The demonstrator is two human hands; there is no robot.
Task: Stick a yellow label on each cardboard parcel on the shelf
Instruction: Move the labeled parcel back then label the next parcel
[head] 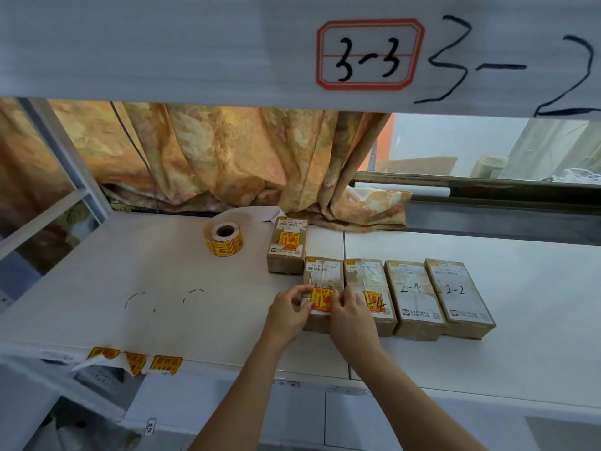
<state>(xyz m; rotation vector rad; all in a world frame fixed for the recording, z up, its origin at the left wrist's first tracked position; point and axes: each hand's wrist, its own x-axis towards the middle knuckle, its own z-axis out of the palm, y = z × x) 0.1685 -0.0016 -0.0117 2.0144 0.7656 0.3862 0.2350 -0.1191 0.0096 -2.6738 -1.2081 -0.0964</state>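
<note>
Shelf (162,271) carries 5 parcels: 4 in a row, 1 behind. L hand (286,312) & R hand (353,315), fingers curled, pinch side edges of label (322,300) atop leftmost row parcel (322,271). Roll (224,239) stands further back, apart.

The head-worn camera looks forward and down from close in front of a shelf (130,271), whose white board fills the middle and lower frame. The front edge of the upper shelf (162,43) spans the top, very near the lens. Both forearms enter from the bottom centre. The left hand (286,312) and right hand (351,315) pinch a yellow label (322,299) just below frame centre. A curtain (227,151) closes the far side, upper middle. The wide lens bends straight lines near the borders.
</note>
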